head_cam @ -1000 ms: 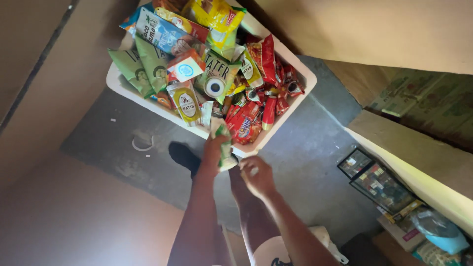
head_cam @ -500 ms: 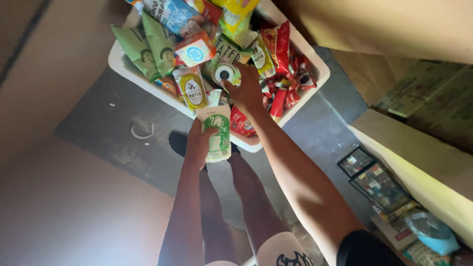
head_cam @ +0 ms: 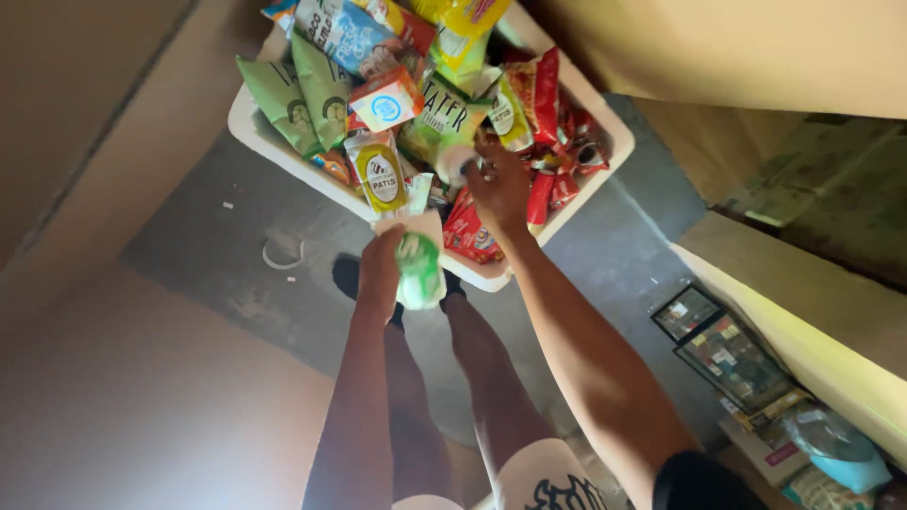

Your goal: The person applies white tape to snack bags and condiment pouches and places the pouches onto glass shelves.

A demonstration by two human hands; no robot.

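A white bin (head_cam: 248, 125) full of colourful snack packets stands on the grey floor in front of me. My left hand (head_cam: 380, 269) grips a green and white packet (head_cam: 418, 266) at the bin's near rim. My right hand (head_cam: 499, 189) reaches into the bin with its fingers on a small white round item (head_cam: 456, 162), among red packets (head_cam: 472, 229). A yellow packet (head_cam: 380, 175) and pale green packets (head_cam: 298, 94) lie to the left of it.
My legs stand below the bin on the grey floor (head_cam: 236, 255). Framed pictures (head_cam: 723, 349) and a blue object (head_cam: 836, 449) lie at the right, beside a pale wall edge (head_cam: 803, 331). A beige wall rises at the left.
The view has drawn nearer to the bin. My right hand went from beside my left hand into the packets. My left hand still holds the green and white packet.
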